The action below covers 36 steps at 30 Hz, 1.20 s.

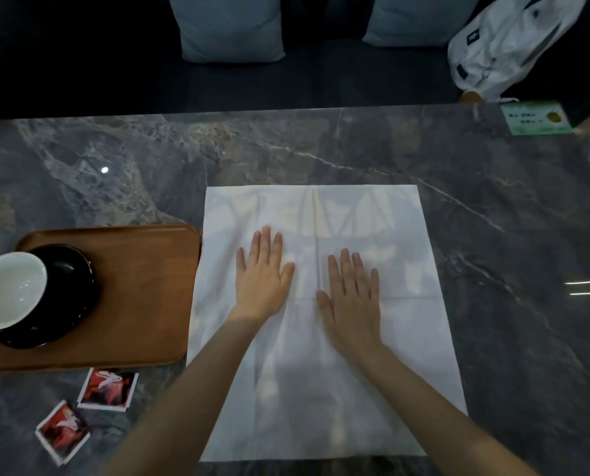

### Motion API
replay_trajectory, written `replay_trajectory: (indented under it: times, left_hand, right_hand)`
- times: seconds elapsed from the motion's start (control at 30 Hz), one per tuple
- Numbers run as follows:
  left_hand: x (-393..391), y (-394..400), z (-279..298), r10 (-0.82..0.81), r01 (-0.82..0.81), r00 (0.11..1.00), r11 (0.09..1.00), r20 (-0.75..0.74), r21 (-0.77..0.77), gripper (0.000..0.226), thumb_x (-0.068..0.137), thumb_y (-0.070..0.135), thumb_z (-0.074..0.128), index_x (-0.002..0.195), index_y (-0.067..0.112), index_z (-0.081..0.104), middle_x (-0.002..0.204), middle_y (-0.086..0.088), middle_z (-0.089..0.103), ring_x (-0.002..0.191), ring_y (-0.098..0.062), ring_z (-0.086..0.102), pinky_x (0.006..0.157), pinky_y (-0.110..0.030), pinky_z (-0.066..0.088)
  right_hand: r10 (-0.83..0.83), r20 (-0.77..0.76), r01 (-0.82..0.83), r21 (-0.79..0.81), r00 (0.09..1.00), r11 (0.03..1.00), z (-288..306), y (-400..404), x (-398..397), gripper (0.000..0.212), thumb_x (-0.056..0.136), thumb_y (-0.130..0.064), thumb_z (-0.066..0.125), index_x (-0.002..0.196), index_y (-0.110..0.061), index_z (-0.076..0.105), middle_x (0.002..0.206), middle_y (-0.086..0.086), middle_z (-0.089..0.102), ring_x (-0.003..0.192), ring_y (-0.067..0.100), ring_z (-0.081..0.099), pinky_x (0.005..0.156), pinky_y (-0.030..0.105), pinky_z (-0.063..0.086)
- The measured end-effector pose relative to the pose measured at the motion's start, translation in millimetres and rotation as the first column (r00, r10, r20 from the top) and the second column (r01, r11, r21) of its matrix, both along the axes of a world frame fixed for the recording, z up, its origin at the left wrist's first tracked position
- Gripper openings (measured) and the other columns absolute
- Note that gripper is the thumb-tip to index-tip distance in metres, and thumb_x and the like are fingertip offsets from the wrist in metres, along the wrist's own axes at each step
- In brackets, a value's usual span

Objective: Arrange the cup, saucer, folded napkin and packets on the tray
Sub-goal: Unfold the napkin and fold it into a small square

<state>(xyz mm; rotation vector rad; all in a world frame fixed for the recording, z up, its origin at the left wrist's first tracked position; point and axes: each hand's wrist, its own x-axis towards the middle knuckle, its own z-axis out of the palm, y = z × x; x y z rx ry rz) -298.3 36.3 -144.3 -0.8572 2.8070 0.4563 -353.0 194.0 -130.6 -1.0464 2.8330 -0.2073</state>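
Your fingers are straight & flat, a bit apart, on both hands. Your left hand (262, 280) & right hand (352, 300) lie palm down, side by side, pressing on the napkin (372, 218). They hold nothing, just press.

The napkin is white & spread open under your palms, not folded yet. It lies flat on the table (492, 269), w/ fold lines running up past your fingertips & across near your right wrist. It reaches well beyond your fingertips & back along both arms.

Left of your left hand, just beside the napkin's edge, sits the tray (142, 286). It's brown wood w/ round corners. On the tray's far-left part stands the saucer (70, 273), black, & the cup (10, 290) sits on it. The cup is white inside & looks tipped toward you.

Down & left of your left arm, off the tray, 2 packets lie on the table: a near packet (108, 389) close to the tray's front edge, & a far packet (62, 431) lower left of it. Both are red w/ white edges.

Way past your fingertips, over the table's far edge, there's a white bag (506, 42) & 2 cushions (230, 27).
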Motion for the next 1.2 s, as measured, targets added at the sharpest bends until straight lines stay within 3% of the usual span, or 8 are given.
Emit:
replay_trajectory:
  times: [0.2,0.33,0.43,0.53,0.67,0.83,0.97,1.2]
  left_hand:
    - [47.3,37.1,10.3,0.043,-0.044,0.992,0.999,-0.114,-0.005,0.056,0.096,0.042,0.018,0.141,0.027,-0.011,0.157,-0.004,-0.005,0.136,-0.014,-0.020,0.112,-0.040,-0.009]
    - [105.5,75.1,15.1,0.110,-0.113,0.980,0.994,-0.166,-0.007,0.057,0.093,0.039,0.018,0.144,0.015,0.017,0.154,-0.013,0.018,0.141,-0.026,0.008,0.112,-0.049,0.011]
    - [137.0,86.6,10.2,0.143,-0.144,0.986,0.990,-0.084,-0.001,0.061,0.089,0.046,0.008,0.144,0.020,0.005,0.156,-0.010,0.008,0.140,-0.020,-0.006,0.113,-0.046,0.001]
    - [147.6,88.5,6.9,0.139,-0.139,0.989,0.990,-0.057,-0.003,0.063,0.087,0.050,0.002,0.145,0.023,0.004,0.157,-0.007,0.003,0.139,-0.016,-0.012,0.114,-0.046,-0.002]
    - [146.9,92.6,7.9,0.144,-0.145,0.988,0.989,-0.055,-0.023,0.065,0.087,0.051,0.003,0.145,0.024,0.010,0.157,-0.006,0.007,0.144,-0.022,0.000,0.114,-0.050,0.001]
    - [152.6,91.1,4.5,0.115,-0.115,0.993,0.993,-0.010,-0.036,0.065,0.085,0.055,0.000,0.145,0.030,0.002,0.157,-0.002,0.001,0.144,-0.020,-0.003,0.114,-0.052,-0.003]
    - [160.3,90.5,-0.4,0.085,-0.085,0.996,0.995,0.006,-0.061,0.062,0.084,0.060,0.003,0.142,0.037,-0.005,0.157,0.002,0.001,0.144,-0.021,-0.006,0.111,-0.057,-0.007]
    - [160.7,89.5,-0.8,0.059,-0.058,0.998,0.996,0.012,-0.068,0.062,0.088,0.059,0.009,0.144,0.034,-0.002,0.158,0.001,-0.002,0.144,-0.022,-0.008,0.111,-0.058,-0.006]
  right_hand:
    - [-0.007,0.075,0.007,-0.001,0.997,1.000,-12.8,34.3,-3.0,0.065,0.090,-0.048,0.018,0.145,-0.015,0.017,0.155,0.007,0.017,0.144,0.022,0.009,0.115,0.046,0.001]
    - [-0.057,0.077,0.060,-0.030,0.995,0.998,-9.0,53.4,2.6,0.065,0.088,-0.051,0.010,0.145,-0.020,-0.001,0.156,0.004,0.003,0.140,0.011,-0.008,0.115,0.041,-0.006]
    - [-0.082,0.101,0.085,-0.019,0.991,0.996,-8.8,70.6,25.0,0.064,0.088,-0.054,0.008,0.140,-0.023,-0.014,0.151,-0.001,-0.013,0.138,0.010,-0.016,0.113,0.036,-0.015]
    - [-0.079,0.116,0.075,0.035,0.990,0.997,-14.3,88.6,44.7,0.066,0.089,-0.054,0.011,0.139,-0.023,-0.019,0.152,0.001,-0.015,0.139,0.012,-0.018,0.115,0.040,-0.013]
    - [-0.100,0.101,0.092,0.080,0.990,0.993,-19.4,110.0,44.9,0.066,0.092,-0.055,0.017,0.142,-0.028,-0.017,0.158,0.000,-0.006,0.144,0.017,-0.010,0.116,0.047,-0.006]
    - [-0.206,0.086,0.199,0.084,0.975,0.976,-18.3,124.6,33.5,0.070,0.087,-0.061,0.016,0.146,-0.029,-0.004,0.158,0.001,-0.003,0.144,0.024,-0.006,0.115,0.053,-0.003]
    - [-0.208,0.054,0.202,0.101,0.977,0.974,-18.1,140.9,25.1,0.071,0.085,-0.064,0.010,0.146,-0.029,-0.003,0.158,0.002,-0.001,0.145,0.024,-0.004,0.115,0.051,-0.003]
    - [-0.190,0.070,0.184,0.092,0.979,0.979,-16.7,142.4,24.3,0.067,0.092,-0.055,0.022,0.147,-0.025,-0.002,0.158,0.003,-0.003,0.144,0.020,-0.008,0.115,0.046,-0.008]
